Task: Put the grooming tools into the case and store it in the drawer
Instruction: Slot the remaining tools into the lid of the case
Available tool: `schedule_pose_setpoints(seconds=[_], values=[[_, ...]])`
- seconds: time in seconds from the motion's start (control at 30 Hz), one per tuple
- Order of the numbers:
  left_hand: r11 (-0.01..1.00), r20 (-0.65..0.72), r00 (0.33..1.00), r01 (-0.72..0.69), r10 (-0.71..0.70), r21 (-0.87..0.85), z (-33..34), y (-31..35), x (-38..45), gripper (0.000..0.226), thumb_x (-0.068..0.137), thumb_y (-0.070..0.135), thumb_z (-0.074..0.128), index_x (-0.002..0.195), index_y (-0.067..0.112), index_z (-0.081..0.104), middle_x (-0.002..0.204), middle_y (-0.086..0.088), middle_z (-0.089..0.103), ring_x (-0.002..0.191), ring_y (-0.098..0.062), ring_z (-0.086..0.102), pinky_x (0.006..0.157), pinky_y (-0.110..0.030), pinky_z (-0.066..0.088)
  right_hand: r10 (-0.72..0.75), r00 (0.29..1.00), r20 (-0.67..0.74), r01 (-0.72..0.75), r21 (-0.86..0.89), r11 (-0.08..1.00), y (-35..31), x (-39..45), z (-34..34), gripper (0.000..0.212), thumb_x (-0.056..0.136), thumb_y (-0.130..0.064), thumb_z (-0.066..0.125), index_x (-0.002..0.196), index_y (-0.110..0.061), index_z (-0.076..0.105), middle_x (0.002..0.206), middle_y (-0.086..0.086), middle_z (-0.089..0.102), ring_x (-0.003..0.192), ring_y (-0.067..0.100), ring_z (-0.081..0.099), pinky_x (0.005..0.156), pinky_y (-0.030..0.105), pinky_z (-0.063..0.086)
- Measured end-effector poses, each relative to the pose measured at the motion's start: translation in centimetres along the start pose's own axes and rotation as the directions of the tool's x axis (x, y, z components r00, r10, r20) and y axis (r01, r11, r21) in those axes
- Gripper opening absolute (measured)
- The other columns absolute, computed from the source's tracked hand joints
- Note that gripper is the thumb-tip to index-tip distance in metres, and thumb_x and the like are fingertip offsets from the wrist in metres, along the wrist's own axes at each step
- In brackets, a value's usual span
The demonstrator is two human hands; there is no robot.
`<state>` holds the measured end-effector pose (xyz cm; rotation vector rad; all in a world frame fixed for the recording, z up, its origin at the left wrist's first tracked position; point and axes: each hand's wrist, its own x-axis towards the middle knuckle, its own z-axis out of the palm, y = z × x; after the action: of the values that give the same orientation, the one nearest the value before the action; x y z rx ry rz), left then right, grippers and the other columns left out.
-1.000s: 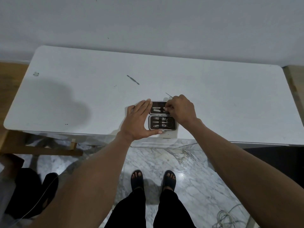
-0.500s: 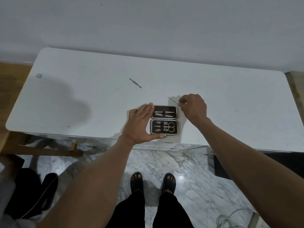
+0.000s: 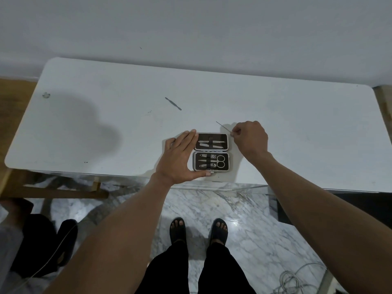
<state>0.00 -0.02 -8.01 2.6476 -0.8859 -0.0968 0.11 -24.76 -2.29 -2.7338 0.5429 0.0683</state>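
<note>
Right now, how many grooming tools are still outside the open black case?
2. A flat grey metal tool lies on the white table; a thin metal pick is pinched in the right hand.

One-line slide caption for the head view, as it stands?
Left hand steadies the open grooming case on the white table; right hand pinches a thin metal tool; another tool lies beyond.

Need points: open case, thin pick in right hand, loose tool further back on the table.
case [image 3: 211, 162], head view, black lining of its near half.
thin pick [image 3: 222, 126], head view, mid-shaft, ahead of the pinching fingers.
loose tool [image 3: 173, 103], head view, middle of its shaft.
</note>
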Motion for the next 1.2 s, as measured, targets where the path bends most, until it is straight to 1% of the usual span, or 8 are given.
schedule_pose_setpoints(seconds=[0.17, 0.3, 0.57, 0.8, 0.9, 1.0, 1.1, 1.2], values=[[1.000, -0.002, 1.000, 0.004, -0.004, -0.004, -0.1, 0.0, -0.1, 0.126, 0.071, 0.097, 0.050, 0.161, 0.011, 0.032, 0.170, -0.002, 0.028, 0.157, -0.018, 0.025, 0.119, -0.040, 0.019, -0.078, 0.997, -0.025, 0.074, -0.126, 0.989, -0.4, -0.5, 0.4, 0.017, 0.091, -0.013, 0.055, 0.091, -0.011, 0.072, 0.085, 0.009, 0.067, 0.094, 0.029, 0.053, 0.059, 0.033, 0.041], [1.000, -0.003, 1.000, 0.002, -0.002, -0.006, 0.0, 0.0, -0.1, 0.126, 0.072, 0.098, 0.049, 0.161, 0.011, 0.033, 0.170, -0.001, 0.028, 0.157, -0.018, 0.024, 0.120, -0.040, 0.021, -0.106, 0.994, -0.036, 0.098, -0.181, 0.979, -0.6, -0.5, 0.4, 0.018, 0.090, -0.011, 0.052, 0.088, -0.008, 0.070, 0.082, 0.010, 0.065, 0.092, 0.029, 0.053, 0.056, 0.033, 0.036], [1.000, -0.007, 1.000, -0.004, 0.004, -0.007, 0.0, -0.1, 0.0, 0.125, 0.072, 0.097, 0.049, 0.161, 0.011, 0.033, 0.170, -0.002, 0.028, 0.157, -0.018, 0.024, 0.120, -0.043, 0.024, -0.093, 0.994, -0.052, 0.082, -0.177, 0.981, -0.4, -0.6, 0.7, 0.021, 0.092, -0.016, 0.052, 0.088, -0.011, 0.072, 0.083, 0.009, 0.068, 0.093, 0.029, 0.054, 0.057, 0.032, 0.039], [1.000, -0.002, 1.000, -0.003, 0.003, 0.000, 0.0, -0.1, 0.0, 0.125, 0.072, 0.097, 0.051, 0.161, 0.011, 0.032, 0.171, -0.001, 0.027, 0.157, -0.018, 0.024, 0.120, -0.042, 0.023, -0.105, 0.992, -0.065, 0.091, -0.195, 0.977, -0.8, -0.5, 1.1, 0.021, 0.092, -0.018, 0.052, 0.089, -0.010, 0.071, 0.083, 0.009, 0.066, 0.093, 0.029, 0.054, 0.057, 0.032, 0.037], [1.000, -0.001, 1.000, -0.006, 0.006, -0.002, 0.0, -0.1, 0.0, 0.125, 0.072, 0.097, 0.049, 0.161, 0.011, 0.032, 0.171, -0.002, 0.027, 0.157, -0.018, 0.024, 0.120, -0.043, 0.023, -0.107, 0.991, -0.076, 0.089, -0.204, 0.975, -1.0, -0.4, 1.3, 0.021, 0.092, -0.015, 0.051, 0.088, -0.009, 0.071, 0.082, 0.009, 0.066, 0.092, 0.029, 0.054, 0.056, 0.032, 0.037], [1.000, -0.001, 1.000, -0.003, 0.003, -0.001, 0.0, 0.0, 0.0, 0.126, 0.072, 0.098, 0.047, 0.161, 0.011, 0.032, 0.171, -0.002, 0.028, 0.157, -0.018, 0.024, 0.120, -0.043, 0.024, -0.117, 0.990, -0.082, 0.096, -0.231, 0.968, -1.0, -0.1, 1.5, 0.017, 0.088, -0.008, 0.053, 0.086, -0.008, 0.070, 0.080, 0.009, 0.065, 0.089, 0.028, 0.054, 0.054, 0.031, 0.036], [1.000, 0.004, 1.000, -0.003, 0.003, -0.006, -0.1, 0.0, 0.0, 0.125, 0.072, 0.097, 0.049, 0.161, 0.011, 0.032, 0.171, -0.001, 0.028, 0.157, -0.018, 0.024, 0.120, -0.043, 0.024, -0.135, 0.989, -0.057, 0.117, -0.249, 0.962, -0.9, 0.1, 1.7, 0.014, 0.087, -0.005, 0.051, 0.087, -0.006, 0.066, 0.083, 0.009, 0.064, 0.091, 0.029, 0.053, 0.054, 0.032, 0.036], [1.000, 0.005, 1.000, 0.003, -0.003, -0.008, -0.2, 0.0, 0.0, 0.126, 0.072, 0.097, 0.050, 0.162, 0.011, 0.032, 0.171, -0.001, 0.028, 0.157, -0.017, 0.024, 0.120, -0.042, 0.022, -0.115, 0.993, -0.021, 0.108, -0.199, 0.974, -0.6, 0.5, 1.4, 0.016, 0.089, -0.006, 0.048, 0.089, -0.007, 0.064, 0.086, 0.009, 0.064, 0.093, 0.030, 0.053, 0.057, 0.034, 0.039]])
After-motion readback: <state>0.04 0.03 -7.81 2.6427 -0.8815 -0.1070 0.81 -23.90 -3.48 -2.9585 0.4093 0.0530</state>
